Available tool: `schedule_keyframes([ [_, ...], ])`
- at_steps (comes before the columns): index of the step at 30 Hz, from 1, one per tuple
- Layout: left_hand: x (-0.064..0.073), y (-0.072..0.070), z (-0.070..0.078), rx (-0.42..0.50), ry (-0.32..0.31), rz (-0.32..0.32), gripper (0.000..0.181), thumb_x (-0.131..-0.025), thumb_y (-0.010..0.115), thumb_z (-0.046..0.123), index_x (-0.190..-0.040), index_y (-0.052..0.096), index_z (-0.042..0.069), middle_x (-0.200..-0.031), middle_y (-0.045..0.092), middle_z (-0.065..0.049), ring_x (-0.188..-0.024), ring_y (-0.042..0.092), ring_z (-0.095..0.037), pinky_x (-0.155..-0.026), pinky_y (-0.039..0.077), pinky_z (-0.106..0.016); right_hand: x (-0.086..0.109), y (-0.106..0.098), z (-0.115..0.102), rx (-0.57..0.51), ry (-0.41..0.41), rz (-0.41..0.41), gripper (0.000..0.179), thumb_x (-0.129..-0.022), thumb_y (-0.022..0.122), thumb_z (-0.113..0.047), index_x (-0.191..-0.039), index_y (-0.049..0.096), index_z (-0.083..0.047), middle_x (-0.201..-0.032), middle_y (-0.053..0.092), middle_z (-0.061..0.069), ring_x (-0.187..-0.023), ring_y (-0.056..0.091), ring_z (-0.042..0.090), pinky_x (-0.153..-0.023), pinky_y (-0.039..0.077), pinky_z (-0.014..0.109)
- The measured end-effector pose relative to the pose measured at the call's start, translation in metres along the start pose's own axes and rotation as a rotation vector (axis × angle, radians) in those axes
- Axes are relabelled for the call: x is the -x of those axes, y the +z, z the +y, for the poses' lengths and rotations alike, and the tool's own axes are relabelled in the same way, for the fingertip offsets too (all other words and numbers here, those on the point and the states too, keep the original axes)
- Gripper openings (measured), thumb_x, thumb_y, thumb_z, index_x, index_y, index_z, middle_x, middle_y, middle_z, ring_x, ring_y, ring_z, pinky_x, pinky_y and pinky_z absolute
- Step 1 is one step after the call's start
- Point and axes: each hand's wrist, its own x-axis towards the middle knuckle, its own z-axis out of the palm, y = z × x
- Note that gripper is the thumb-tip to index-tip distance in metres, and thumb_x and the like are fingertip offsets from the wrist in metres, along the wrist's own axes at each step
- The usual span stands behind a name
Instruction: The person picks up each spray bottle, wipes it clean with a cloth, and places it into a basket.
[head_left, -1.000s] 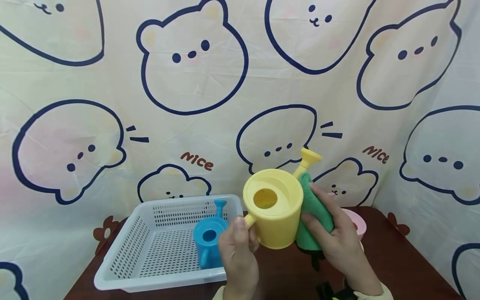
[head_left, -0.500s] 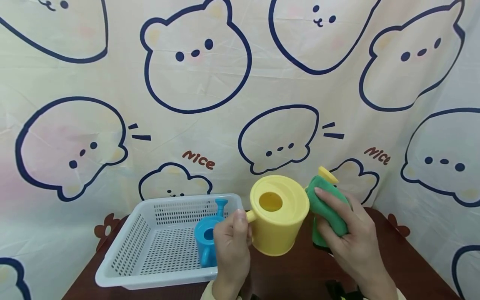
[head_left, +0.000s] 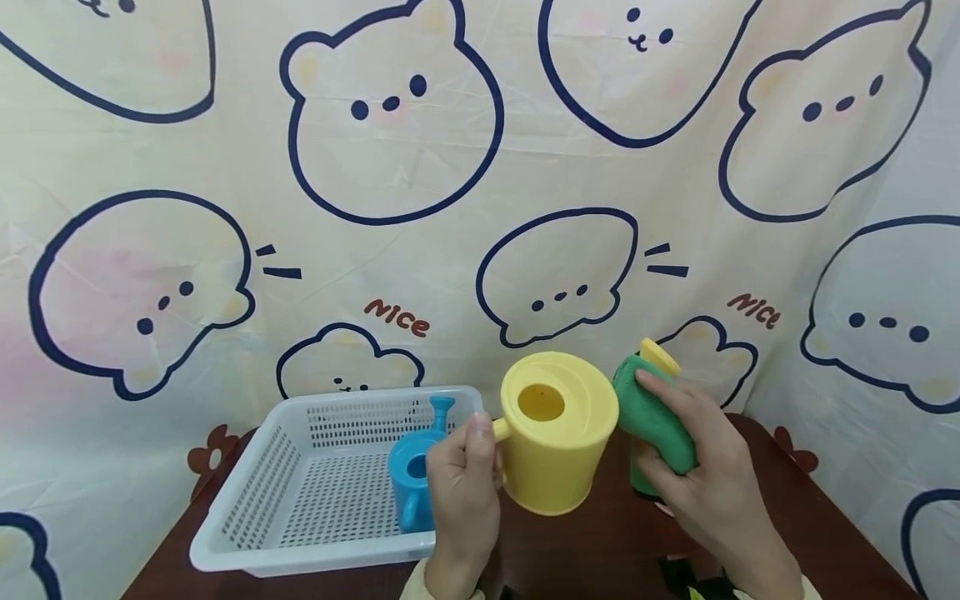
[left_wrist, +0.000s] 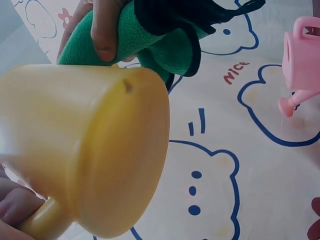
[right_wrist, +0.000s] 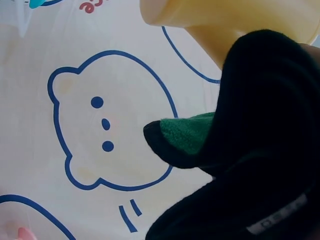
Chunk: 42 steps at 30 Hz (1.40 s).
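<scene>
In the head view a yellow watering can [head_left: 558, 467] is held up above the table, tilted to the right. My left hand [head_left: 467, 500] grips its handle at the left. With my right hand [head_left: 712, 467] I pinch a green cloth [head_left: 651, 412] folded round the spout; the yellow spout head [head_left: 660, 357] pokes out above it. Dark trim and a dark side of the cloth [right_wrist: 270, 145] fill much of the right wrist view. A small dark mark shows on the can's underside [left_wrist: 128, 86] in the left wrist view.
A white perforated basket [head_left: 322, 562] stands at the left of the dark brown table [head_left: 555, 558], with a blue watering can [head_left: 408, 496] in its right part. A pink watering can [left_wrist: 302, 62] shows in the left wrist view. Behind hangs a bear-print curtain [head_left: 390, 167].
The cloth has gone from beside the can's body to round the spout, up and to the right. The can has tilted rightward, its spout head lower. Over the last half second little has moved.
</scene>
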Motion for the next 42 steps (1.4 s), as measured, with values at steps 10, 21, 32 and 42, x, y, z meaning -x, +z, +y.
schedule_keyframes([
  [10,0.0,0.001,0.0,0.002,-0.011,0.022,0.05,-0.111,0.045,0.008,-0.061,0.044,0.002,-0.052,0.039,-0.012,-0.043,0.036,-0.013,-0.04,0.03,-0.022,0.005,0.0,-0.002,-0.001,0.04,-0.009,0.079,-0.067,0.075,0.02,-0.137,0.069,-0.015,-0.131,0.065,0.007,-0.114,0.055,0.001,-0.098,0.041,0.005],
  [21,-0.001,-0.002,0.0,-0.025,-0.043,0.041,0.057,-0.111,0.046,0.013,-0.055,0.043,0.002,-0.048,0.039,-0.012,-0.039,0.035,-0.013,-0.038,0.028,-0.024,0.006,0.002,-0.006,-0.005,0.054,-0.065,0.079,-0.069,0.078,0.02,-0.137,0.07,-0.019,-0.129,0.065,0.002,-0.111,0.055,0.001,-0.096,0.043,0.005],
  [32,-0.005,-0.006,0.0,0.103,0.004,0.05,0.058,-0.113,0.038,0.015,-0.058,0.036,-0.001,-0.048,0.028,-0.012,-0.037,0.022,-0.015,-0.036,0.019,-0.021,0.004,0.007,-0.01,0.007,0.063,-0.151,0.084,-0.068,0.079,0.016,-0.14,0.067,-0.025,-0.129,0.064,-0.002,-0.104,0.054,0.006,-0.093,0.045,0.01],
  [42,-0.009,-0.009,0.001,0.13,0.038,0.103,0.059,-0.113,0.036,0.018,-0.057,0.035,0.0,-0.047,0.028,-0.012,-0.036,0.021,-0.018,-0.035,0.02,-0.021,0.005,0.014,-0.012,0.006,0.093,-0.232,0.085,-0.072,0.083,0.012,-0.143,0.064,-0.031,-0.12,0.062,-0.009,-0.095,0.053,0.005,-0.077,0.054,0.023],
])
